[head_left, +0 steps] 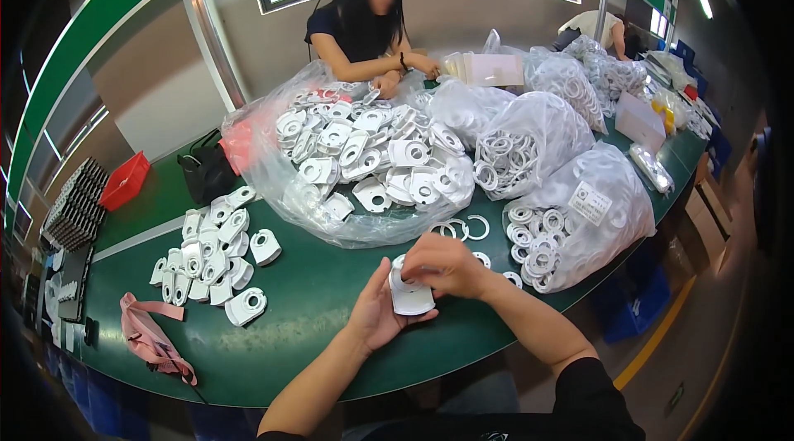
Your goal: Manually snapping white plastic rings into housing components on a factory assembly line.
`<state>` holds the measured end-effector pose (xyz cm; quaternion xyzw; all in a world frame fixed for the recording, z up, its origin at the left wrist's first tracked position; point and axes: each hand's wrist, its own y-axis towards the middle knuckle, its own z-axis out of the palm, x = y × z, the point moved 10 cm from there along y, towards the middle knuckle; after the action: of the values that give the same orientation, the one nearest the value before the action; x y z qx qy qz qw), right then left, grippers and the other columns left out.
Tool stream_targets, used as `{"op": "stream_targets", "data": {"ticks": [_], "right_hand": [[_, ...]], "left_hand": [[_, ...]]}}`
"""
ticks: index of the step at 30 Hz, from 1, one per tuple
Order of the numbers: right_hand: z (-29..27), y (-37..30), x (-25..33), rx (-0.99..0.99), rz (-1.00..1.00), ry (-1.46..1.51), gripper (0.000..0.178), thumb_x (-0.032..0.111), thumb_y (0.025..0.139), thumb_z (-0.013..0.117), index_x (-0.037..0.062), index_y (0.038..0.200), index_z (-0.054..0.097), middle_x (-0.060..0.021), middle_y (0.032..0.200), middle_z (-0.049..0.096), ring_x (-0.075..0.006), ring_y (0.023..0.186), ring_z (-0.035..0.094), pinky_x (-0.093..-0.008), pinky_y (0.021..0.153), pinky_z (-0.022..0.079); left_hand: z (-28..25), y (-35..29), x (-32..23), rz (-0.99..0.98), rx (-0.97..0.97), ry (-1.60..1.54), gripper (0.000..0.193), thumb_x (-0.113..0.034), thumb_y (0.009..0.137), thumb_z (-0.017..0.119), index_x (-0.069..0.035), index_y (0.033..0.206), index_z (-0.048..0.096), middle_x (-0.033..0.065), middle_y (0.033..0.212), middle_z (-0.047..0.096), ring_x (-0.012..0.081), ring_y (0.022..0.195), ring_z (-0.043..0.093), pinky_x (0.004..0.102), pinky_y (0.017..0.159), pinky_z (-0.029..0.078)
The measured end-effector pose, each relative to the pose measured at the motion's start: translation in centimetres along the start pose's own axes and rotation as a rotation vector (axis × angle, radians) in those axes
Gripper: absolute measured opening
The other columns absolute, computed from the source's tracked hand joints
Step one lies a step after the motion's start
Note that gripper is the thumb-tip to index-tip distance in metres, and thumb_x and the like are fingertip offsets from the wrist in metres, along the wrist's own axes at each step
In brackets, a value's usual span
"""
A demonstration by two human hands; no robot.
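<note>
Over the near edge of the green table, my left hand [376, 309] holds a white plastic housing [411, 299] with a rounded end and a flat end. My right hand [447, 266] bends over the rounded end, its fingers closed at the opening there; whether they pinch a small part is hidden. Just beyond my hands lie a few loose white rings [477, 227]. A large clear bag [364, 230] full of similar white housings lies open ahead. To the right, another clear bag [616, 209] spills white ring parts [542, 255] toward my right forearm.
A heap of white housings [211, 255] lies on the table's left, with a pink strap-like cloth [153, 342] nearer. Farther left are a red bin [126, 180] and a black bag [205, 172]. A bag of rings [538, 139] stands ahead right. A co-worker [364, 27] sits opposite.
</note>
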<state>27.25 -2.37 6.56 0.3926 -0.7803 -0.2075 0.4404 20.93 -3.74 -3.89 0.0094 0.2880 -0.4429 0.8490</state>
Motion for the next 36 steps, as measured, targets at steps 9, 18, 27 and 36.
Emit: {"op": "stream_targets", "data": {"ticks": [9,18,27,36], "right_hand": [[-3.5,-2.5,-7.2,-0.072,0.591,-0.137,0.015,0.011,0.07,0.072,0.0035,0.081,0.067,-0.0069,0.077,0.064,-0.0155,0.069,0.058,-0.0274,0.062,0.046],[-4.6,-3.2,-8.0,0.07,0.501,-0.338,0.014,0.014,0.073,0.068,0.0029,0.08,0.063,-0.0105,0.078,0.059,-0.0253,0.072,0.058,-0.0345,0.065,0.046],[-9.8,-3.6,-8.8,-0.451,0.567,0.195,0.012,0.012,0.092,0.049,0.0022,0.097,0.053,-0.0038,0.082,0.061,-0.0108,0.072,0.055,-0.0241,0.062,0.044],[-4.2,-2.6,-7.6,-0.295,0.656,0.439,0.01,0.01,0.091,0.052,0.0049,0.095,0.06,0.0018,0.074,0.052,-0.0049,0.065,0.047,-0.0195,0.057,0.039]], "left_hand": [[-2.4,0.0,-1.6,0.153,-0.165,0.176,0.032,-0.025,0.094,0.045,-0.007,0.121,0.044,0.0123,0.114,0.057,0.0295,0.093,0.061,0.0378,0.066,0.053],[-3.0,-0.4,-2.1,0.166,-0.205,0.255,0.03,-0.019,0.089,0.051,-0.003,0.115,0.048,0.0155,0.107,0.06,0.0293,0.09,0.062,0.0378,0.065,0.053],[-2.0,-0.2,-1.4,0.115,-0.185,0.183,0.034,-0.022,0.088,0.052,-0.003,0.116,0.048,0.0162,0.107,0.059,0.0293,0.091,0.062,0.038,0.069,0.054],[-1.4,-0.3,-1.5,0.096,-0.191,0.344,0.03,-0.011,0.089,0.048,-0.004,0.119,0.044,0.0149,0.107,0.059,0.0257,0.09,0.063,0.0334,0.067,0.056]]}}
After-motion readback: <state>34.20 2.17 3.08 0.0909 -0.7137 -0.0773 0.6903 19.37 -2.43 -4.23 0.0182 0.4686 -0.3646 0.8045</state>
